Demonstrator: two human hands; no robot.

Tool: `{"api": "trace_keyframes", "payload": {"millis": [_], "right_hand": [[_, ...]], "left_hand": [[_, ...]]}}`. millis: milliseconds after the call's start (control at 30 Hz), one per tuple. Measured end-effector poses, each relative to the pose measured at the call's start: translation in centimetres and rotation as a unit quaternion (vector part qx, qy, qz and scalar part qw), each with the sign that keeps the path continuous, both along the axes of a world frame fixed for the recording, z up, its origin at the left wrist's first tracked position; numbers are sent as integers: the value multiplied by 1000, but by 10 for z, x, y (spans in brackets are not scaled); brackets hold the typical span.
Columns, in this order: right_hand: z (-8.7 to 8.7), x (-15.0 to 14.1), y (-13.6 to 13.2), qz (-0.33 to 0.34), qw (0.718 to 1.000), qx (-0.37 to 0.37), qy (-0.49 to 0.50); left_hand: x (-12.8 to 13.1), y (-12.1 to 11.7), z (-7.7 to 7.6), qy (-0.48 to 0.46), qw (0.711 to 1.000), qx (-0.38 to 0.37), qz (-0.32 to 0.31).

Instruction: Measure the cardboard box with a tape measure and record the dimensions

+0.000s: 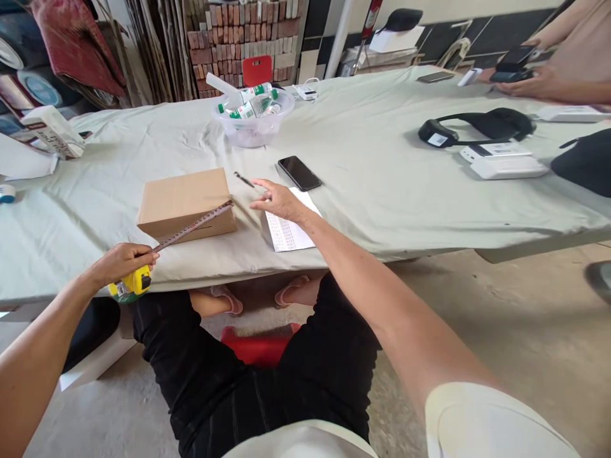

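Observation:
My left hand [125, 262] grips a yellow and green tape measure [131, 284] at the table's front edge, fingers closed at the blade's exit. The extended blade [195, 224] slants up across the front side of a closed brown cardboard box [184, 194], its end at the box's right front corner. My right hand [277, 199] is right of the box, with a dark pen [244, 180] between its fingers, pointing up and left. Beneath this hand lies a white printed sheet [291, 232], partly covered by hand and forearm. A black phone [300, 173] rests just behind the sheet.
A clear plastic basin [252, 130] of bottles stands at the back of the cloth-covered table [372, 159]. To the right are a black headset strap [487, 126] and white boxes [506, 160]. Another person's hands [534, 79] hold a black device. A white carton [52, 133] stands left.

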State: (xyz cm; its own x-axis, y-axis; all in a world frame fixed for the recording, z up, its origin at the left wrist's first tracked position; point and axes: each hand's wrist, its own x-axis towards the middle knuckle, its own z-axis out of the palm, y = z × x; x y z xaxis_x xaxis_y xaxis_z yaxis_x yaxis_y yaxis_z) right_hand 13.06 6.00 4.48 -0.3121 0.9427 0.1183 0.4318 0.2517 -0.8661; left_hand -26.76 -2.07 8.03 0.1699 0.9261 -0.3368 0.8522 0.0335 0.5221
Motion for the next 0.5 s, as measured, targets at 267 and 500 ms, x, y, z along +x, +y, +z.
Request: {"api": "trace_keyframes", "payload": {"millis": [267, 500], "right_hand": [[-5, 86, -12, -310, 948, -12, -68], [-26, 99, 15, -356, 909, -37, -215]], "left_hand": [[57, -41, -11, -253, 959, -119, 45], [166, -48, -45, -473, 861, -175, 65]]}}
